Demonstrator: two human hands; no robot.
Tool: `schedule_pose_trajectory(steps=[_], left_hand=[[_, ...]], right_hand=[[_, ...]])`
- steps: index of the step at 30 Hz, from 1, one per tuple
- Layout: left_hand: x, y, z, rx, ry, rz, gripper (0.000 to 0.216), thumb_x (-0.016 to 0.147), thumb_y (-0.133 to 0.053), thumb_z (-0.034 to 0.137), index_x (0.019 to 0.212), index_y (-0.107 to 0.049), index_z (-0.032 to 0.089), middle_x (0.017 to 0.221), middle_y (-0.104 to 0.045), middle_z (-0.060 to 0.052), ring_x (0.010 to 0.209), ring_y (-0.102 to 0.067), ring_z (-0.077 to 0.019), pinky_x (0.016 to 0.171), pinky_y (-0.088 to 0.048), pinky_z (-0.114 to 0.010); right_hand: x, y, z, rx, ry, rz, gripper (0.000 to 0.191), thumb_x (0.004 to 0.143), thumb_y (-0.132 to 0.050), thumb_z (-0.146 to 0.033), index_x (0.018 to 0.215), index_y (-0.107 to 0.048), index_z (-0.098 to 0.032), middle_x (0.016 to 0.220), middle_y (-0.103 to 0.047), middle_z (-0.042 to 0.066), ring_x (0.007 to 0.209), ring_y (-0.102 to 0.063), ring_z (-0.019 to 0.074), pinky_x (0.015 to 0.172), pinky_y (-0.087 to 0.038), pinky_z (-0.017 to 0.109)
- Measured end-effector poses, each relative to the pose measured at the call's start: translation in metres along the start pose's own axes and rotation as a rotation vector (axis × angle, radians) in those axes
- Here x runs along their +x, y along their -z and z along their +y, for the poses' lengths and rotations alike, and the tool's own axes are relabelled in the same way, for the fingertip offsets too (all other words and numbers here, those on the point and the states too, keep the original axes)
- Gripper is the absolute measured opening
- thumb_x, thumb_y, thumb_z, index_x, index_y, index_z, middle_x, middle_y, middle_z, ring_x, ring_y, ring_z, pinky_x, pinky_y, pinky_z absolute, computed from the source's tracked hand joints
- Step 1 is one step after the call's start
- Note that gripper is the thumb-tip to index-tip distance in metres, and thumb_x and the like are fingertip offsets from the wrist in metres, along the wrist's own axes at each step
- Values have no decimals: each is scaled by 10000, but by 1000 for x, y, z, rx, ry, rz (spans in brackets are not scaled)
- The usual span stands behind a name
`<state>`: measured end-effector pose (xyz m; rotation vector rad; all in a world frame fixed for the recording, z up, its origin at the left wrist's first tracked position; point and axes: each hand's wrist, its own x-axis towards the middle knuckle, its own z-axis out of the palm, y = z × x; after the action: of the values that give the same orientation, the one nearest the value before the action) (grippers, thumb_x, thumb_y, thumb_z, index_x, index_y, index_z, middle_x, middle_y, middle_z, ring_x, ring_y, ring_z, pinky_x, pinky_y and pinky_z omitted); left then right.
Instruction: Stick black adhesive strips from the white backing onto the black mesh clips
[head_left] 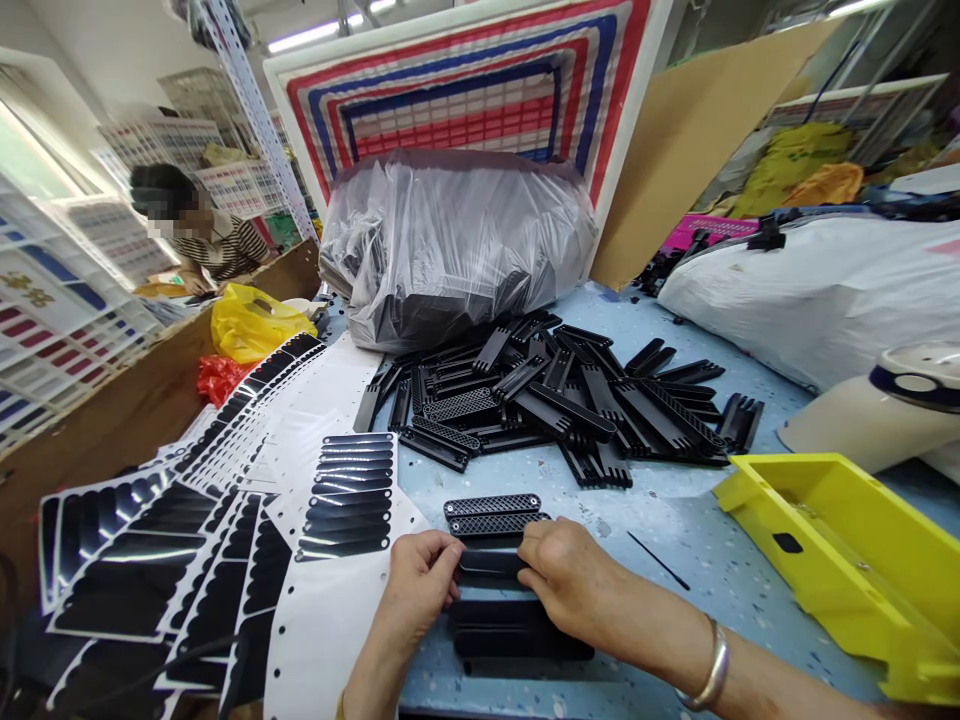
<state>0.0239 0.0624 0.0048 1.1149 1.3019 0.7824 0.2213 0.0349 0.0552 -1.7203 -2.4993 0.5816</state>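
My left hand (426, 578) pinches the left end of a glossy black strip (489, 565) between thumb and forefinger. At the strip's right end, my right hand (568, 575) has its fingers closed, with the fingertips partly hidden. Whether the strip lies on a plastic piece beneath cannot be made out. Just beyond it are two black plastic pieces with a crosshatched face (493, 512). Nearer to me, smooth black pieces (517, 640) lie side by side, partly under my right wrist. A sheet of black adhesive strips (349, 490) is left of my hands.
Many black plastic pieces (540, 395) are heaped in front of a full plastic bag (457, 245). More strip sheets (150, 560) spread at left. A yellow bin (847, 560), a thin black stick (658, 560) and a white sack (817, 290) are at right. A person (202, 230) sits far left.
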Motion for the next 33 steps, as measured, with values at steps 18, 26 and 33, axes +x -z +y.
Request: schedule_pose_trajectory(steps=[18,26,33], left_hand=[[-2,-2,1,2,-32,17,275,580,-713,432,608,-689,160,414,-525,36,374,-515,-120,383,-372,-208],[0,-2,-1,-23,-23,20,333,554,-764,475,579,-688,152,399,-536,28,367,-527,-122,379,-390,-208],[-2,0,2,-21,-21,15,339,556,-769,481,576,-686,154,410,-543,26,369,-533,-121,376,-388,-209]], right_hand=[[-1,12,4,169,-72,-52,163,861,-613,-162,789,-758,-156,872,-724,84,811,-665,199,742,-494,269],[-6,0,16,323,15,32,174,857,-586,-156,809,-752,-175,872,-704,57,820,-649,177,777,-505,264],[-9,-9,24,438,46,53,197,870,-567,-146,871,-763,-169,901,-693,66,846,-650,179,806,-504,275]])
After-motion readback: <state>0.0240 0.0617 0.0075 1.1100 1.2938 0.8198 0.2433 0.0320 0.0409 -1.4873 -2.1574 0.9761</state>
